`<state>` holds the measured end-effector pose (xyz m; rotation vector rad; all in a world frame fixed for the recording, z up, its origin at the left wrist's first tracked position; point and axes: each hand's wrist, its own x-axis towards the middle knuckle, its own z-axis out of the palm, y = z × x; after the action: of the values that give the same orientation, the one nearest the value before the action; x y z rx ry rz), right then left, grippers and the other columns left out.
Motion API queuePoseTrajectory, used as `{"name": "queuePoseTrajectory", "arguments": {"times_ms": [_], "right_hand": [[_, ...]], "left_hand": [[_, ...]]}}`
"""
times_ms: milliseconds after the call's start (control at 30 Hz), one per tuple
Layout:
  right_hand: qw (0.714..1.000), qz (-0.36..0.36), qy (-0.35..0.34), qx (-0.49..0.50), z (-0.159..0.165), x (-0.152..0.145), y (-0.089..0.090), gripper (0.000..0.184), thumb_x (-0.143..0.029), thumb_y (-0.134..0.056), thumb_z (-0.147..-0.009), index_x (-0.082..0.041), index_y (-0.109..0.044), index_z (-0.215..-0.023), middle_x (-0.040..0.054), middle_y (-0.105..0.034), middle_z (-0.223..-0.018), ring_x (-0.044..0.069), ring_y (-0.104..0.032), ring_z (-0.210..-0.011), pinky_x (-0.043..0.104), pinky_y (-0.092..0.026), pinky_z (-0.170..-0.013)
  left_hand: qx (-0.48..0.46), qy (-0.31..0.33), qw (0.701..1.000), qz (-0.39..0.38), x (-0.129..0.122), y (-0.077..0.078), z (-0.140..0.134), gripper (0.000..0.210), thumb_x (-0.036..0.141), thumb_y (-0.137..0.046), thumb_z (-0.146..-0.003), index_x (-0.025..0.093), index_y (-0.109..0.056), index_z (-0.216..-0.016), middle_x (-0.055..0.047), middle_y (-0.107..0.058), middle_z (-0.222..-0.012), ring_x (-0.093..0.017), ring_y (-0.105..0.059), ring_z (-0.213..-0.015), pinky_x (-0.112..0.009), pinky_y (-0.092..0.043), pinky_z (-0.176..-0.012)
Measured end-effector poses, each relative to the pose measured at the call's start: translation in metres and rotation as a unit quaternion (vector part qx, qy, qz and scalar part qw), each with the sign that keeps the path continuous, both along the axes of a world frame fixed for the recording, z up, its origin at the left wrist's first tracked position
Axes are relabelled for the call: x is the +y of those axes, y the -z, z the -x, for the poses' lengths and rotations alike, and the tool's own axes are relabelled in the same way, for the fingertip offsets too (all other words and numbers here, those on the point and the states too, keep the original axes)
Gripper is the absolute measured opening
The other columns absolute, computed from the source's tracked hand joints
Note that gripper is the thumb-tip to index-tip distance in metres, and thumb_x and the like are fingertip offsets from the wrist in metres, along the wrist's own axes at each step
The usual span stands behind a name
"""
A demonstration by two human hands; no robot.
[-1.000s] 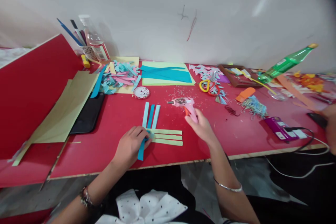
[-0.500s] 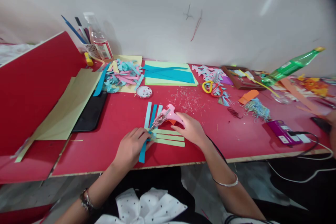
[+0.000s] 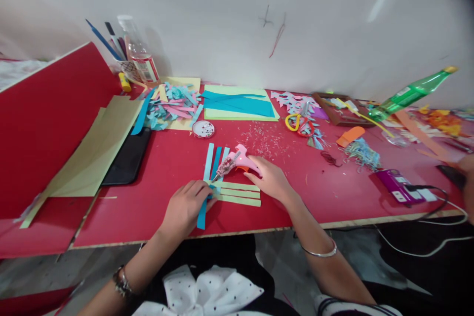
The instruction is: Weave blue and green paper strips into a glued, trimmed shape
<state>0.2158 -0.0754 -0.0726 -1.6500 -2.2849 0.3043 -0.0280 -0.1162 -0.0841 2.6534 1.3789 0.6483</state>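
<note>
The right hand (image 3: 272, 179) is closed around the handle of the pink glue gun (image 3: 240, 161). The gun's nozzle points down and to the left, onto the paper strips (image 3: 222, 177), at the spot where the blue upright strips cross the pale green level ones. The left hand (image 3: 184, 206) lies on the near left end of the strips; its fingers are curled and pinch the lower end of one blue strip against the red table (image 3: 159, 168).

Positions relative to the paper strips:
- Behind, just apart: a small round dish (image 3: 203, 129) holding small speckled bits; what they are cannot be told.
- Behind the dish: a heap of cut paper scraps (image 3: 171, 106) in blue and pink, and a green sheet with blue paper (image 3: 239, 104) laid on it.
- Far behind and to the left, against the wall: a patterned cup (image 3: 128, 70) holding upright pens and a blue stick, with a clear bottle (image 3: 138, 54) touching or just beside it.
- To the left: a black tablet (image 3: 128, 160), partly under tan paper sheets (image 3: 94, 150).
- Behind and to the right: scissors (image 3: 298, 123) with yellow and red handles.
- Far right: a purple power strip (image 3: 398, 185) with a cable plugged in, and a green bottle (image 3: 411, 93), tilted.
- At the right edge of the view, another person's hand (image 3: 467, 177) shows in part.
</note>
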Motion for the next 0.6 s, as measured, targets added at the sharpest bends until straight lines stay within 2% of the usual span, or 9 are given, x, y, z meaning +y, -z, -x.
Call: {"name": "queuePoseTrajectory", "arguments": {"times_ms": [300, 600], "right_hand": [[1.000, -0.006, -0.009, 0.001, -0.0027, 0.0031, -0.0009, 0.044, -0.036, -0.043, -0.084, -0.019, -0.046, -0.124, 0.0098, -0.055, -0.121, 0.024, -0.053, -0.108, 0.037, -0.046, -0.087], [1.000, -0.018, 0.022, 0.000, -0.0023, 0.0075, 0.0021, 0.044, -0.036, -0.042, -0.085, -0.017, -0.046, -0.124, 0.0106, -0.054, -0.121, 0.024, -0.054, -0.107, 0.036, -0.047, -0.086]], "left_hand": [[-0.003, -0.002, 1.000, -0.006, -0.0009, 0.0001, -0.0001, 0.014, 0.029, -0.048, -0.085, 0.018, -0.055, -0.080, -0.005, -0.060, -0.084, -0.017, -0.056, -0.077, -0.026, -0.044, -0.065], [-0.015, -0.001, 1.000, 0.005, -0.0004, -0.0009, -0.0007, 0.014, 0.029, -0.048, -0.084, 0.018, -0.056, -0.079, -0.005, -0.061, -0.082, -0.017, -0.056, -0.076, -0.027, -0.044, -0.065]]}}
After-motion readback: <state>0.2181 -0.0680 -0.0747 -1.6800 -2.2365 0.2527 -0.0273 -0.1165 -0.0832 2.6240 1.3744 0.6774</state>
